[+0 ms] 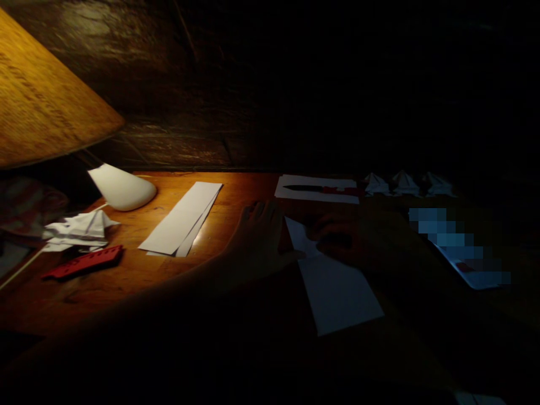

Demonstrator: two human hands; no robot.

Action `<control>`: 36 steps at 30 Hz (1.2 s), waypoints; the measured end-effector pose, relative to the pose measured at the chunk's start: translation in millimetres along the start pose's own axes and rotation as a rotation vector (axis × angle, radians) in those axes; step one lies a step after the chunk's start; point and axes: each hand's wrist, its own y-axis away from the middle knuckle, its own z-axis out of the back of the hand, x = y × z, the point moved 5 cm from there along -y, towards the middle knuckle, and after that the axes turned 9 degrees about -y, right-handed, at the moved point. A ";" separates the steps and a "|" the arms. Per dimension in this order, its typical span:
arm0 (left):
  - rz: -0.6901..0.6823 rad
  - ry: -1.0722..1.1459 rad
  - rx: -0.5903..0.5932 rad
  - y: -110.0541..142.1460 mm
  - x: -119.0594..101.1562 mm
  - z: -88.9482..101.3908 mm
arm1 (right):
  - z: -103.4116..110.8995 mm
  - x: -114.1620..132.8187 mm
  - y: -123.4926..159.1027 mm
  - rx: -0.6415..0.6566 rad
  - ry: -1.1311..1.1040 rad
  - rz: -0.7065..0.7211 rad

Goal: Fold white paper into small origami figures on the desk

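A strip of white paper [337, 292] lies in shadow in front of me, with a crease across its upper part. My left hand [261, 239] rests at its left edge, fingers stretched out over the table and the thumb tip touching the paper near the crease. From the other side my right hand [343, 236] bends over the upper part of the strip, its fingers curled and their tips against the paper. Darkness hides much of this hand. Left of my hands lie more white paper strips [181, 219], loosely stacked under the lamp light.
A knife [316, 188] lies on white paper [288, 194] at the back. Several folded paper pieces [405, 183] stand back right; a lit phone [459, 247] is nearer. At left are a lamp [122, 188], crumpled paper [82, 229] and a red handle-like object [84, 263].
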 end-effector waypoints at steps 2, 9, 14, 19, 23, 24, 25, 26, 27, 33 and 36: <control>-0.018 -0.022 -0.002 0.8 -1.3 1.6 | 0.3 -1.4 0.4 -0.010 0.008 -0.013; -0.066 0.001 -0.011 1.1 -3.1 3.6 | 1.1 1.1 0.0 0.001 0.030 0.003; -0.084 0.019 -0.022 1.3 -3.5 3.9 | 2.2 5.1 -0.8 0.010 0.034 0.012; -0.102 0.018 -0.025 1.8 -2.6 3.8 | 1.6 4.6 0.9 0.005 0.127 0.040; -0.124 -0.032 -0.021 2.3 -3.0 4.3 | 0.1 3.2 1.9 0.002 0.120 0.083; -0.126 -0.046 -0.018 2.5 -3.1 4.4 | 0.0 3.3 1.8 0.007 0.124 0.082; -0.130 -0.059 -0.016 2.7 -3.3 4.6 | 0.2 3.8 1.6 0.013 0.135 0.080; -0.133 -0.071 -0.016 3.0 -3.6 4.7 | 0.5 4.8 1.3 0.020 0.152 0.077; -0.138 -0.081 -0.020 3.3 -3.8 4.8 | 0.8 5.9 1.1 0.031 0.175 0.072; -0.159 -0.107 -0.048 3.9 -3.7 4.5 | 0.3 7.3 1.8 0.068 0.274 0.051; -0.159 -0.091 -0.049 3.5 -2.6 4.5 | -2.8 5.4 2.1 0.081 0.277 0.049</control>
